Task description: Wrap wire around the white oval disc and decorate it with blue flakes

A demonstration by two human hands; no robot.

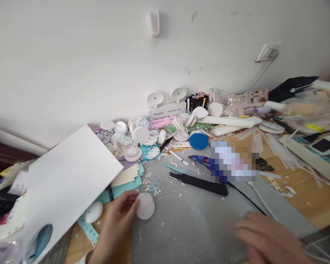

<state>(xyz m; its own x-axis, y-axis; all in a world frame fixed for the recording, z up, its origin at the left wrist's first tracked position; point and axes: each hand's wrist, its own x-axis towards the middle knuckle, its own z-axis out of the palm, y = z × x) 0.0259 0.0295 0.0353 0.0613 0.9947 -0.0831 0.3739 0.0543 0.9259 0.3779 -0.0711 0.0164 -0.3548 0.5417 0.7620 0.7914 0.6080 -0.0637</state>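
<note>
One white disc [146, 207] is what you've got going here, pinched at its left edge between the thumb and fingers of your left hand [124, 209]. That grip is nearly closed, just a disc's thickness apart. Your right hand [269, 236] is a blur off to the right, well apart from it, so I can't tell how far it's open or if it has hold of anything.

Handling-wise, I'd guess the disc is super light, a bit soft, not really slippery, and easy to dent or crease. I'd stick to the rim like you're doing and keep the flat face free.

Looks: round, matte white, face toward you, with what seems like a faint line across it and a slightly darker edge. It's over the left side of your grey cutting mat [187, 223], just below the scattered sequins [154, 187]; can't tell if it touches the mat. The black cutter [199, 183] lies farther right.
</note>
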